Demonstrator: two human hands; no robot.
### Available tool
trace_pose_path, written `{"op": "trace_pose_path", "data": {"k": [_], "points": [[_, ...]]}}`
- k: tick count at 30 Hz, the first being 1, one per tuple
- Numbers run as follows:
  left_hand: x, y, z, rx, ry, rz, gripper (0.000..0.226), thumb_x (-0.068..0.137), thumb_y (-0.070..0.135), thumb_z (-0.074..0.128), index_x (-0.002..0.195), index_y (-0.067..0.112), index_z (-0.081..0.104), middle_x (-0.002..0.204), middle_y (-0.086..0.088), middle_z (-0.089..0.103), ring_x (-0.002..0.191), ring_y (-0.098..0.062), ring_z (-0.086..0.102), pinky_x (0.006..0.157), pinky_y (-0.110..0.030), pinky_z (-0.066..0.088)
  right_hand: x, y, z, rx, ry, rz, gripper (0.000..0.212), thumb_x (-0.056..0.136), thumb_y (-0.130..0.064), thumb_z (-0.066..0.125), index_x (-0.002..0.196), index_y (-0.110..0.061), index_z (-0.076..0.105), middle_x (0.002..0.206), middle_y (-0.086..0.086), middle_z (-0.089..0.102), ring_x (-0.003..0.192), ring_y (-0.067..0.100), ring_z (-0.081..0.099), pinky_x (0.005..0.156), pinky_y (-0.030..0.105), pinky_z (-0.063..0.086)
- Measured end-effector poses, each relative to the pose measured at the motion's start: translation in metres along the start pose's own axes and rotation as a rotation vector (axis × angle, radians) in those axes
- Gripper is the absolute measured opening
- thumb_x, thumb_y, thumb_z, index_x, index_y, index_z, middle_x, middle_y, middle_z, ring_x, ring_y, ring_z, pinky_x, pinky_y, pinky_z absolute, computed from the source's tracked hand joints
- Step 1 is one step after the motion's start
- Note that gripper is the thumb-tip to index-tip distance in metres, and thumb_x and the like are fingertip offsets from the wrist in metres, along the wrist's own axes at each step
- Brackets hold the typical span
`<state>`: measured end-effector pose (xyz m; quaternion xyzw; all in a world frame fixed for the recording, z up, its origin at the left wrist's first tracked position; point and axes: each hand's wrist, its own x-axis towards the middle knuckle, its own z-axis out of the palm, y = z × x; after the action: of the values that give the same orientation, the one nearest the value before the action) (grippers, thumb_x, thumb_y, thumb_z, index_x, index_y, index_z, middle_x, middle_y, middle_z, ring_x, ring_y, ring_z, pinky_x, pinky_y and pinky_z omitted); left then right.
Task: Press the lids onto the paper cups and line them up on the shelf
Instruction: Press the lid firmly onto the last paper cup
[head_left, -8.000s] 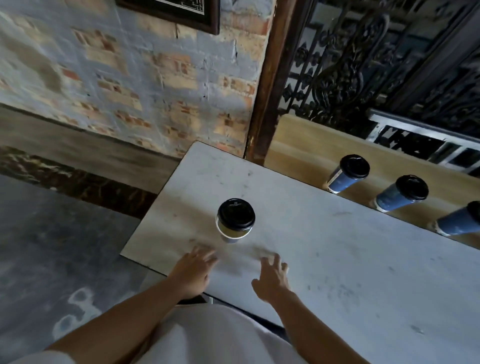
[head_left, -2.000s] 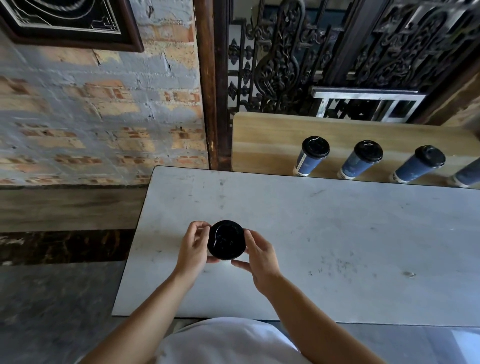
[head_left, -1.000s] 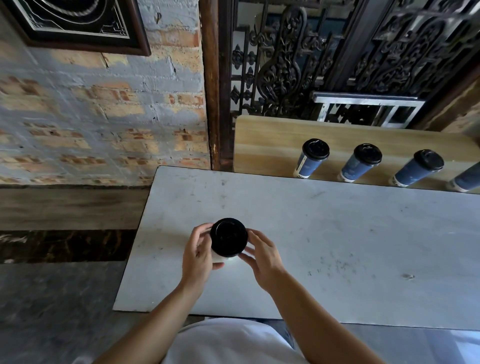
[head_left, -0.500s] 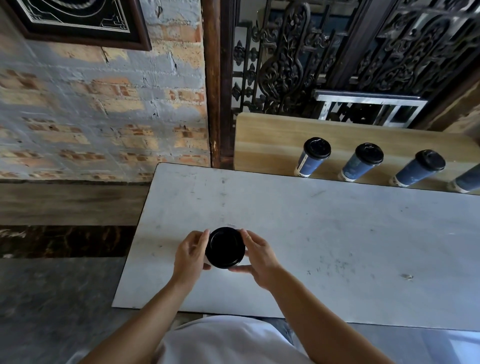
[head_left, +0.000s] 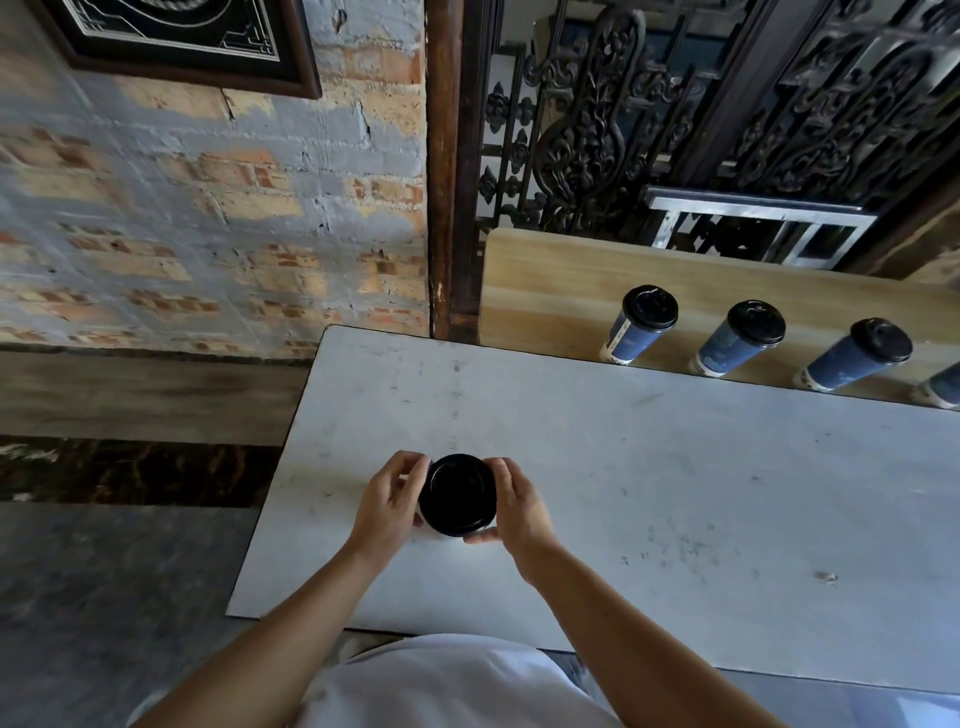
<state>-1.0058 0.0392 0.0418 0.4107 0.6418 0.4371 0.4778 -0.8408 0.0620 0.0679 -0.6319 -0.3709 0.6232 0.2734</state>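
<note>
Dim, soft light; wide-angle bend.
The counter (head_left: 675, 467) is the brightest surface; the floor (head_left: 104, 597) left of it is dark, blurred.

A pale counter (head_left: 675, 493) with a scuffed, lightly scratched top and a thin dark edge fills the middle of the view. To its left lies a grey mottled floor (head_left: 104, 597). Beyond that, a dark marbled strip (head_left: 130, 473) runs along the foot of the wall, with a band of weathered wooden planks (head_left: 145, 395) above it. The brick wall (head_left: 208, 218) higher up shows orange bricks through patchy grey-white paint. A dark-framed picture (head_left: 176, 41) hangs at its top, cut off by the edge of the view. A dark wooden post (head_left: 441, 171) stands upright beside the bricks. To its right is an ornate black iron grille (head_left: 597, 130), and a silver metal frame (head_left: 758, 208) sits low against it.
</note>
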Motion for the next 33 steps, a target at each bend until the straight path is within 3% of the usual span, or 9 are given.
{"op": "trace_pose_path", "data": {"k": [5,11,18,21,24,27,33], "points": [[0.01,0.013,-0.003,0.006,-0.048,-0.02,0.019,0.095,0.036,0.055,0.099,0.025,0.07,0.094,0.009,0.073,0.092,-0.013,0.069,0.07,-0.05,0.06,0.004,-0.01,-0.004,0.1,-0.01,0.099,0.027,0.103,-0.034,0.05,0.109,-0.014,0.067,0.115,0.012,0.06,0.105,0.028,0.062,0.069,0.055,0.062],[0.016,0.032,-0.01,-0.012,-0.269,-0.163,0.028,0.104,0.017,0.046,0.106,0.025,0.073,0.107,0.007,0.073,0.103,-0.008,0.067,0.07,-0.033,0.062,-0.001,-0.003,-0.006,0.116,-0.032,0.084,0.028,0.104,-0.032,0.049,0.107,-0.013,0.069,0.113,0.011,0.062,0.109,0.026,0.061,0.07,0.054,0.063],[0.033,0.033,-0.022,0.063,-0.37,-0.26,0.014,0.097,0.022,0.062,0.099,0.022,0.076,0.102,0.003,0.075,0.101,-0.011,0.069,0.079,-0.027,0.055,0.003,-0.017,-0.014,-0.043,-0.108,0.14,0.021,0.101,-0.027,0.055,0.106,-0.017,0.073,0.113,0.006,0.067,0.102,0.02,0.063,0.07,0.052,0.063],[0.037,0.038,-0.021,0.116,-0.433,-0.29,0.018,0.093,0.036,0.067,0.098,0.022,0.076,0.105,0.001,0.073,0.106,-0.014,0.066,0.08,-0.02,0.049,0.006,-0.028,-0.018,-0.062,-0.168,0.186,0.019,0.1,-0.025,0.058,0.106,-0.015,0.073,0.119,0.007,0.067,0.109,0.027,0.064,0.069,0.05,0.063],[0.041,0.041,-0.023,0.141,-0.474,-0.412,0.027,0.088,0.047,0.069,0.103,0.025,0.076,0.114,0.003,0.071,0.11,-0.023,0.067,0.09,-0.038,0.054,0.007,-0.034,-0.018,-0.068,-0.186,0.187,0.018,0.1,-0.02,0.059,0.105,-0.011,0.074,0.118,0.01,0.068,0.109,0.032,0.065,0.071,0.053,0.063],[0.032,0.046,-0.021,-0.04,-0.509,-0.642,0.031,0.095,0.045,0.063,0.115,0.023,0.072,0.123,-0.002,0.064,0.09,-0.039,0.073,0.078,-0.049,0.061,0.007,-0.034,-0.015,-0.065,-0.171,0.196,0.018,0.099,-0.019,0.059,0.1,-0.012,0.075,0.114,0.009,0.069,0.105,0.032,0.067,0.073,0.054,0.062],[0.016,0.047,-0.015,-0.119,-0.452,-0.529,0.027,0.102,0.034,0.053,0.104,0.027,0.079,0.11,-0.002,0.074,0.097,-0.036,0.073,0.082,-0.063,0.057,-0.002,-0.029,-0.012,0.016,-0.138,0.189,0.021,0.099,-0.024,0.062,0.1,-0.007,0.074,0.115,0.014,0.066,0.111,0.036,0.062,0.067,0.051,0.062]]}}
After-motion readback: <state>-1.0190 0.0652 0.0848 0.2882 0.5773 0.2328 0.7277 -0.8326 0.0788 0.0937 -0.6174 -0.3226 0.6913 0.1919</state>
